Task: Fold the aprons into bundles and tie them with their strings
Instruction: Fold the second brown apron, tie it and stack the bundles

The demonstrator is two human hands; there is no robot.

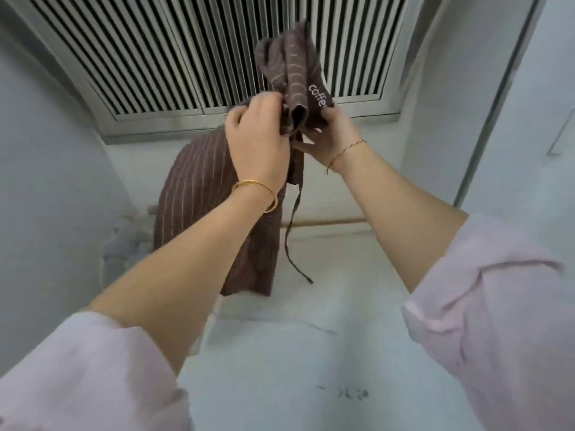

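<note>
sleeves point(497, 321): pale pink, pushed up | left wrist: gold bangle point(258, 189) | right wrist: thin gold chain point(345, 152)

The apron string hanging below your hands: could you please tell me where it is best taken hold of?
Pinch the string near its top, just under the bunched apron, coming from the right. It hangs free there, the cloth drapes close on its left, and the lower end curls loose. The right hand is nearest, though it grips the apron, as does the left hand.
</note>
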